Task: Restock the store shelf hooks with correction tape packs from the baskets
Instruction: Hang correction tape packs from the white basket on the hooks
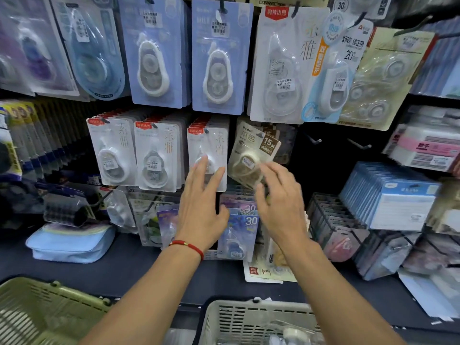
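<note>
A: What does the pack by your right hand [280, 205] read?
B: "15M", on a brown correction tape pack [251, 155] hanging tilted on its hook. Your fingers are blurred there; grip can't be told.
A: And your left hand [200, 207]?
B: Fingers straight, against the white pack [209, 155]. Grey basket [239, 317] sits below.

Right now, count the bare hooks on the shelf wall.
2: one bare hook sits right of the tilted brown pack, another hook further right. Others may be hidden behind packs.
</note>
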Motion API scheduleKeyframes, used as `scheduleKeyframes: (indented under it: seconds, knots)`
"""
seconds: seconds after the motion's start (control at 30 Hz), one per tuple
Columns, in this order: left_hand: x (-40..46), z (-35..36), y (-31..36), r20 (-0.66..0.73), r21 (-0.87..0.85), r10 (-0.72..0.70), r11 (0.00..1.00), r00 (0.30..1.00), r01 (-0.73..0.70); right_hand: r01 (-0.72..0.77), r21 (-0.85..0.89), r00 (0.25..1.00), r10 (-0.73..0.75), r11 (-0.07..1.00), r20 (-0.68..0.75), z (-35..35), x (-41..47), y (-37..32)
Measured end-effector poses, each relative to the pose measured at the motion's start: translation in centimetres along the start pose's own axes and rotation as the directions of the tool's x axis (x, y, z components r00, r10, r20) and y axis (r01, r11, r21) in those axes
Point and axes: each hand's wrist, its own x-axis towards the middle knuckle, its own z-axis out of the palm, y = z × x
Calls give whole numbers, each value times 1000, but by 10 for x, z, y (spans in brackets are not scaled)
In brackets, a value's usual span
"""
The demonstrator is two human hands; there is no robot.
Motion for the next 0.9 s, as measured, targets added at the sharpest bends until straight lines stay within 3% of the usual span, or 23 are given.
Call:
scheduleKeyframes:
  seconds: [0.07, 0.13, 0.23, 0.5, 0.67, 0.8, 0.9]
  knots:
    - [1, 4, -5, 64, 26, 10, 1000, 998, -12, 201, -116, 971, -183, 973, 152, 11, 12, 4]
    - [1, 7, -8, 89, 43, 21, 999, 996, -25, 225, -264, 940, -138, 938, 311, 21, 22, 9]
    - [0, 8, -13, 97, 49, 35, 998, 995, -40, 205, -390, 918, -38, 898, 395, 33, 33, 17]
    - [-1, 7, -19, 92, 59, 60, 996, 994, -65, 220, -393, 901, -31, 893, 434, 38, 39, 12]
    - [-11, 6, -19, 138, 97, 93, 989, 986, -107, 199, -251, 882, -61, 947, 467, 3, -1, 37]
    - [-38, 24, -19, 371, 173, 124, 965, 921, -199, -14, -135, 820, 89, 991, 565, -29, -73, 86]
    - [-74, 48, -17, 625, 223, 101, 928, 774, -300, -148, -190, 637, 241, 971, 733, -50, -143, 124]
